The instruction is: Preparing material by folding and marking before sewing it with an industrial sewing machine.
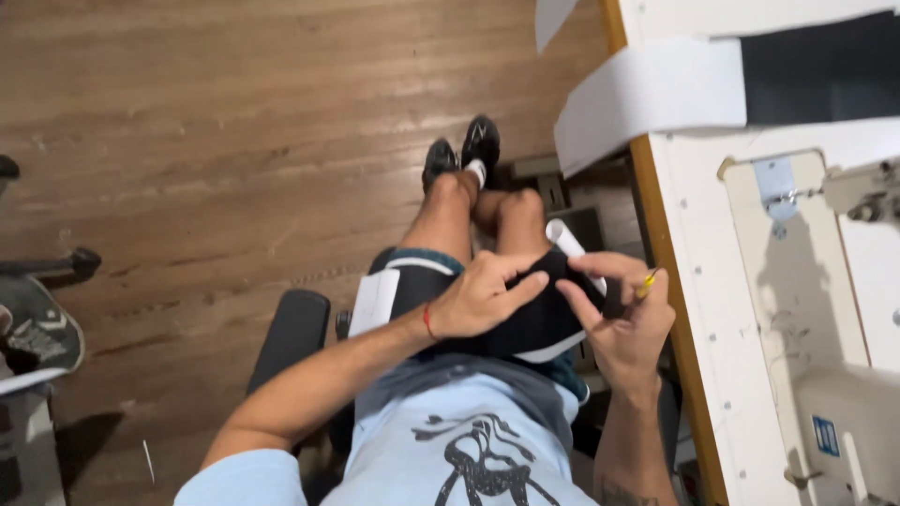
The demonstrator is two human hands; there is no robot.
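I sit with a black piece of fabric (536, 323) with white edging spread across my lap. My left hand (483, 298) lies on top of the fabric, fingers pinching its upper edge near my knee. My right hand (626, 319) grips the same edge from the right side and also holds a small yellow tool (646, 283) between its fingers. A white strip (375, 302) of the piece hangs off my left thigh, and a rolled white end (565, 240) sticks up by my right knee.
A white sewing table (712, 309) with a wooden edge stands at my right, carrying a sewing machine (867, 192) and black and white cloth (675, 89). Wooden floor (216, 141) stretches to the left. A black chair arm (291, 333) and another chair's base (42, 309) are nearby.
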